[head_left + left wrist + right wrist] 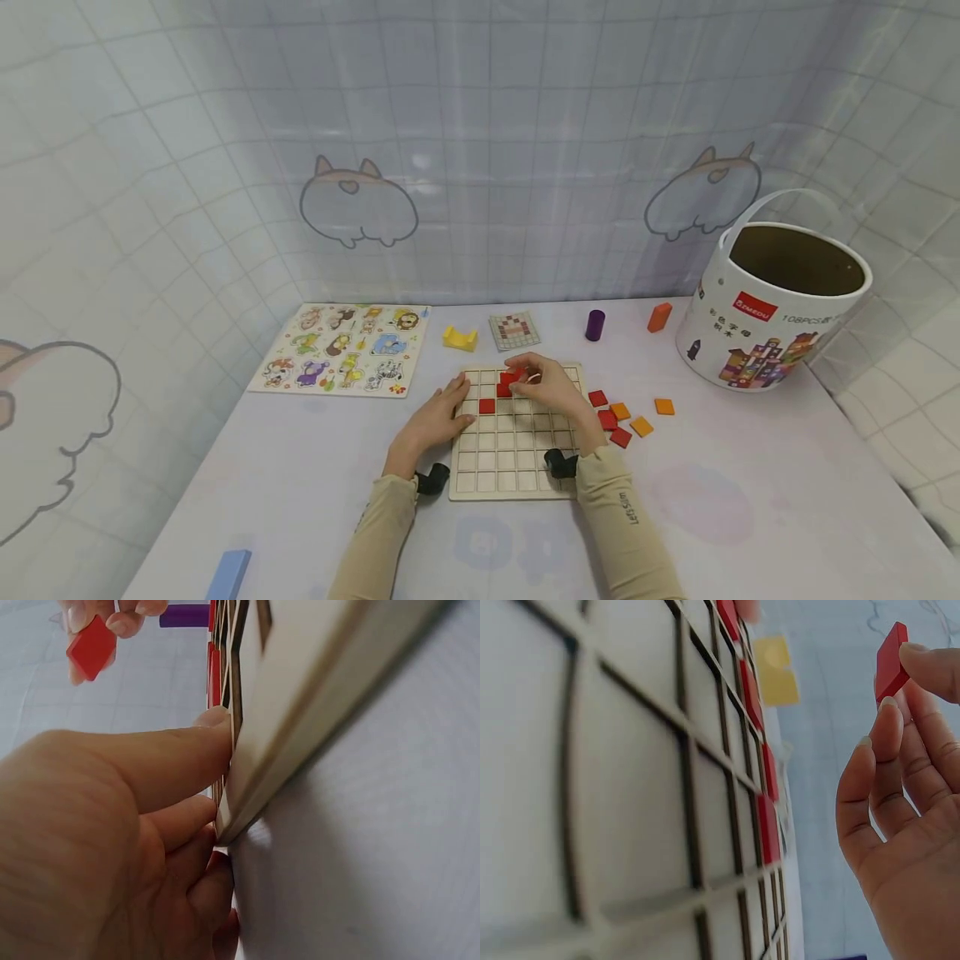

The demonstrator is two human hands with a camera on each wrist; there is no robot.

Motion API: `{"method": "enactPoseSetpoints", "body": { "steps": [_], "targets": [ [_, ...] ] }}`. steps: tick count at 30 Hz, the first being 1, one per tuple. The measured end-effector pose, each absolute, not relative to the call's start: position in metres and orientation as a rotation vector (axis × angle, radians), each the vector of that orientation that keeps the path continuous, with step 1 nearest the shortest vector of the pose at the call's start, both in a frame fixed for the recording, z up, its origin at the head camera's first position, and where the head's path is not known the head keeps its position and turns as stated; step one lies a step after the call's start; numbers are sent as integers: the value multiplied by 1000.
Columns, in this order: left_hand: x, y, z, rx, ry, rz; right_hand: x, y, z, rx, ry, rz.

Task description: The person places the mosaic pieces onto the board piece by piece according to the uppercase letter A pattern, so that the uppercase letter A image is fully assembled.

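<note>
A square wooden grid board [486, 482] lies in front of me. At its left edge rests my left hand [435, 419]; in the left wrist view the thumb [161, 761] touches the board's gridded face and the fingers lie along its side. Over the upper part of the board, my right hand [553, 390] pinches a red square tile [892, 664] between thumb and fingertips, held clear of the grid. Several red tiles sit in the board's cells, one red tile [487, 407] apart at the left. Part of the upper grid is hidden by the right hand.
Loose red tiles [607, 420] and orange tiles [641, 427] lie right of the board. Behind it are a pattern card [514, 332], a yellow block [460, 338], a purple cylinder [595, 326] and an orange block [659, 317]. An animal puzzle [341, 350] and a white bucket [750, 333] flank them.
</note>
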State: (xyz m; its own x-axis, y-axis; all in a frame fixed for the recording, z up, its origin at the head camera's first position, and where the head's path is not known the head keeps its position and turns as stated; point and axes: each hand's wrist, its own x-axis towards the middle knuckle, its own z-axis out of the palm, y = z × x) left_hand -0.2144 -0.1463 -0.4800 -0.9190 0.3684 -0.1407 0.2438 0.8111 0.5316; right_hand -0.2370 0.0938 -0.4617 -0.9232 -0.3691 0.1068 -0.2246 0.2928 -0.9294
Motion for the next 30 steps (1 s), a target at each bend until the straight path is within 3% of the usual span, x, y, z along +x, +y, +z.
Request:
{"method": "enactPoseSetpoints", "body": {
  "steps": [23, 30],
  "targets": [
    [-214, -146, -481, 507, 2787, 731, -215, 75, -479, -676, 2399, -1598],
    [-214, -147, -483, 514, 2799, 713, -210, 71, -480, -604, 2424, -1554]
  ]
}}
